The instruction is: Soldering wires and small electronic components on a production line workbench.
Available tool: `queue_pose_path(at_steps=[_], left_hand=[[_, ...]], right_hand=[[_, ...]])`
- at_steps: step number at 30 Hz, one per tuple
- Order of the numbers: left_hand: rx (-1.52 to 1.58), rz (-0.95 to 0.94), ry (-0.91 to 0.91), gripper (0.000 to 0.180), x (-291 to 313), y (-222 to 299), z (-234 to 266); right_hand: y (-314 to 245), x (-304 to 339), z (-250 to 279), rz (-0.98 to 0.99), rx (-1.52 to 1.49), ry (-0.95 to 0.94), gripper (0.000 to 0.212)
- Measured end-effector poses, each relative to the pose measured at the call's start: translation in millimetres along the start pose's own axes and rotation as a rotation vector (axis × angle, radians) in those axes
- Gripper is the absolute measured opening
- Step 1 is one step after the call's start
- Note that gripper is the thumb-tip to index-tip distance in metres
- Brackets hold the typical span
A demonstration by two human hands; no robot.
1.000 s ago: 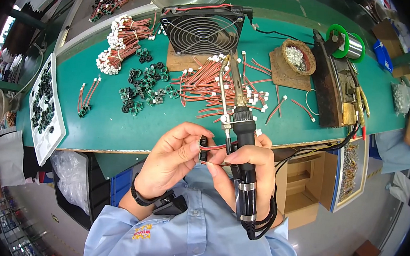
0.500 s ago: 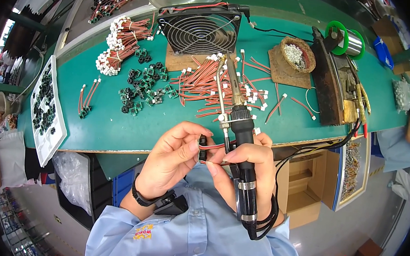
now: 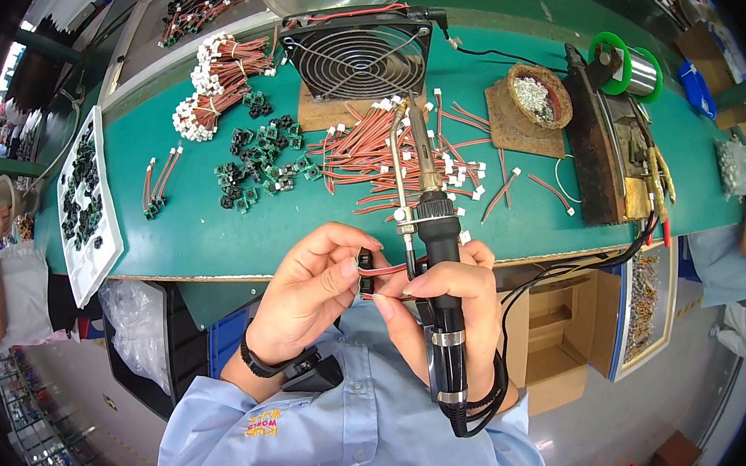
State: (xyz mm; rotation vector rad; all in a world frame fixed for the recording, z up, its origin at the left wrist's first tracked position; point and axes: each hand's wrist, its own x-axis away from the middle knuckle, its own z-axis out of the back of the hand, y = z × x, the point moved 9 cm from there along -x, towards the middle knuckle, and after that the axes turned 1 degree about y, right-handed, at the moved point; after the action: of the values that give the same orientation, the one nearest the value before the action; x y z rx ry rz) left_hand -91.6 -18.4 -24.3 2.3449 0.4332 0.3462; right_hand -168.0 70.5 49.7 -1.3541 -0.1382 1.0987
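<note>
My left hand (image 3: 308, 282) pinches a small circuit board with black parts (image 3: 366, 274) between thumb and fingers, in front of the bench edge. A soldering iron with a black handle (image 3: 436, 221) is gripped in my right hand (image 3: 471, 297), its tip pointing away over the bench. The same hand's fingers also hold a red-and-black wire lead (image 3: 386, 271), which runs to the board; its joint there is too small to make out. A white connector (image 3: 465, 237) shows above the right fingers. Beyond my hands lie a pile of wire leads (image 3: 366, 161) and a heap of small green-and-black boards (image 3: 259, 163).
A black fan (image 3: 360, 59) stands behind the wires. To the right are a bowl of small pale pieces (image 3: 535, 100), a solder spool (image 3: 640, 74) and a dark metal stand (image 3: 595, 150). Far left, a white tray (image 3: 108, 254) holds boards; bundled leads (image 3: 213, 86) lie near it.
Both hands keep their grips and nearly their places. The bench items have shifted slightly in the picture, as the view has moved a little.
</note>
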Motion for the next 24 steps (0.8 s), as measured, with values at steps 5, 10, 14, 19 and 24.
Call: queue_pose_path(at_steps=[5,10,14,19,24], left_hand=[[-0.001,0.0,-0.014,0.022,0,0,-1],[-0.019,-0.017,-0.003,0.023,0,2,-3],[-0.018,-0.008,-0.014,0.023,0,1,-3],[-0.066,-0.01,0.006,0.024,1,4,-4],[-0.247,-0.055,0.078,0.022,4,12,-5]], right_hand=[[2,1,-4,-0.012,0.008,-0.058,0.037],[1,-1,-4,-0.012,0.012,-0.068,0.037],[-1,-1,5,0.046,-0.066,0.089,0.037],[0,-1,5,0.049,-0.059,0.084,0.037],[3,-2,7,0.045,-0.063,0.073,0.037]])
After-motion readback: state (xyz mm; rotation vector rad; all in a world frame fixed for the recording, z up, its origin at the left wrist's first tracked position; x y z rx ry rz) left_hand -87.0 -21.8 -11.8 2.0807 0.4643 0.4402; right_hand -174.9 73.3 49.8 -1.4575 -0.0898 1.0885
